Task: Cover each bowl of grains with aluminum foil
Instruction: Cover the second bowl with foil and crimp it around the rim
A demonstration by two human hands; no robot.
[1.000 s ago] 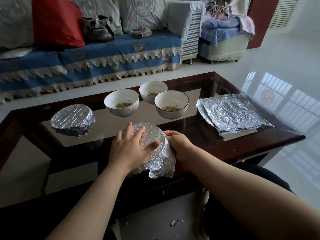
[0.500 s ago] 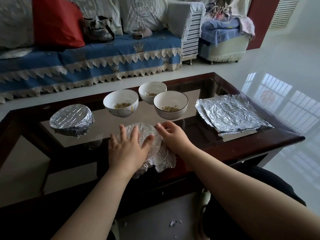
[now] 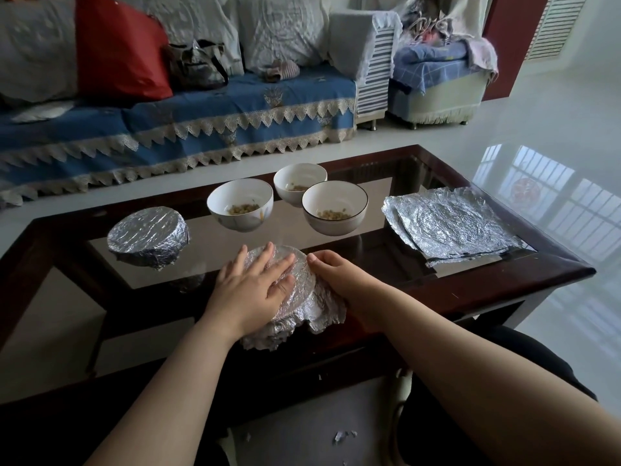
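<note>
Foil [image 3: 304,304] hides near bowl; left hand [image 3: 250,284] flat, released on top; right hand [image 3: 336,274] grip unclear

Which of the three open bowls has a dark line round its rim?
The right-hand bowl, nearest the foil sheets. The left bowl and the back bowl have plain rims.

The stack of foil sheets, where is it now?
In the head view, the stack of foil sheets lies flat at the table's right end, right of the open bowl with the dark rim.
</note>
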